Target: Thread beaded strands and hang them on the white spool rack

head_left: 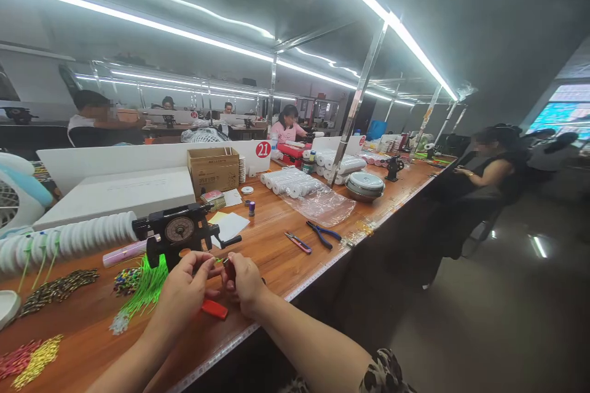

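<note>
"green catches my eye; what has the left hand [187, 287] got?"

"its grip is pinched together on a bit of green cord [219, 260], which shows between the two hands."

"and the right hand [244, 282]?"

"that grip is closed round a small dark item [229, 268]. fingers cover much of it, so i can't tell what it is, nor whether it touches the cord."

"what's around them, taking 12 as straight ahead?"

"at 6, just below, a red piece [214, 309] lies on the worktop [276, 267]. at 10, near, stands a black device [179, 229] with a round dial and a crank."

"and at 9?"

"a bundle of bright green strands [150, 279], with multicoloured beads [126, 281] just beside it."

"further out?"

"between 2 and 3, a cutter [298, 242], then blue-handled pliers [318, 230] just past it. at 8, well apart, a yellow heap [39, 359] touches a reddish one. at 12, beyond some paper [230, 227], there's a brown box [212, 172]."
</note>
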Motion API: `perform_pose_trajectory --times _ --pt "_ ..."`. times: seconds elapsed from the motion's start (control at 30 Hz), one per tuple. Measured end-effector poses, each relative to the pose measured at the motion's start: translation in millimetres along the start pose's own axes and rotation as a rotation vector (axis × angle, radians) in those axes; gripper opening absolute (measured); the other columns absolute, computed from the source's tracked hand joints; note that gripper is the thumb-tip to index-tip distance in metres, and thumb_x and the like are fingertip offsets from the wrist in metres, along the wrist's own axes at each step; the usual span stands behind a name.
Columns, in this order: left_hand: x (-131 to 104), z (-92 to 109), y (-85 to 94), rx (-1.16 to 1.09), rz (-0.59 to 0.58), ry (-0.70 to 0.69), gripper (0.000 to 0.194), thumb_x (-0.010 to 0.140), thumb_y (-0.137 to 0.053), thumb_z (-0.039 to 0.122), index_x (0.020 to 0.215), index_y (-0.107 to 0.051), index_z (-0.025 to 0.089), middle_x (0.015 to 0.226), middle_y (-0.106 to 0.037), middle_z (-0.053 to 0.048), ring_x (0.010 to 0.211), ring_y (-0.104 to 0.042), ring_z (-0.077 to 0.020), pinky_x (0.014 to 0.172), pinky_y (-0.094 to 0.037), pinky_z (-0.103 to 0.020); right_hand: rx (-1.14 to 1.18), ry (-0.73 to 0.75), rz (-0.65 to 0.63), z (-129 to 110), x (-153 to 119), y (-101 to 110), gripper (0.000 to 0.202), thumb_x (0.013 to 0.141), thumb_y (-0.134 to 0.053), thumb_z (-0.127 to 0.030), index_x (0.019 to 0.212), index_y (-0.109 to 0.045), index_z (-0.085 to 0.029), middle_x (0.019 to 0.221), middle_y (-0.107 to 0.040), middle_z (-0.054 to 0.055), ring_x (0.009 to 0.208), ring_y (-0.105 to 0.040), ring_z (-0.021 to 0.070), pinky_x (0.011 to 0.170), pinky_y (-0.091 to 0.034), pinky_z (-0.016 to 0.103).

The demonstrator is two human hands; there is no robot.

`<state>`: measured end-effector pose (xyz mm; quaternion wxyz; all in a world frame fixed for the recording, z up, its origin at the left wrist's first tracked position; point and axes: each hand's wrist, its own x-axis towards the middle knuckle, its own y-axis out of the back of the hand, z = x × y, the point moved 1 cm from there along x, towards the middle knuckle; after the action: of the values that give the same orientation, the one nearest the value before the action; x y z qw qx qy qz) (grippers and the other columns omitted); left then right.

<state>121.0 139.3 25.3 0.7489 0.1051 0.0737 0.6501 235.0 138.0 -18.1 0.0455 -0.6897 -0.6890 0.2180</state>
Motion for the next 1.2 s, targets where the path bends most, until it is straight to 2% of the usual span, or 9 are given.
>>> perform_pose_trajectory --times 0.53,0.97,1.2 --pt "8 -17 1.4 0.037 -0.026 -0.031 0.025 0.077 -0.052 0.046 0.083 -0.050 0.022 0.086 -0.056 -0.002 0.095 -0.062 -0.0273 0.055 -0.062 -0.033 0.001 0.002 0.002 6 4 1 0.043 0.088 -0.028 -0.034 0.050 -0.042 -0.017 0.038 -0.031 -0.003 0.031 -0.018 0.0068 0.034 -0.010 0.021" --pt "7 -19 3.5 0.023 -0.044 -0.032 0.034 0.073 -0.054 0.053 0.085 -0.051 0.021 0.088 -0.057 -0.003 0.097 -0.062 -0.0289 0.055 -0.061 -0.032 -0.021 0.002 -0.007 5 4 1 0.045 0.088 -0.028 -0.032 0.048 -0.042 -0.017 0.037 -0.031 -0.003 0.031 -0.020 0.0068 0.033 -0.011 0.021" --pt "5 -18 4.4 -0.004 -0.049 -0.015 0.030 0.074 -0.054 0.050 0.084 -0.051 0.022 0.091 -0.057 -0.003 0.101 -0.060 -0.0289 0.057 -0.061 -0.031 -0.035 0.031 0.009 1 1 -2 0.044 0.089 -0.029 -0.029 0.049 -0.041 -0.017 0.039 -0.033 -0.002 0.033 -0.022 0.0066 0.035 -0.013 0.020"
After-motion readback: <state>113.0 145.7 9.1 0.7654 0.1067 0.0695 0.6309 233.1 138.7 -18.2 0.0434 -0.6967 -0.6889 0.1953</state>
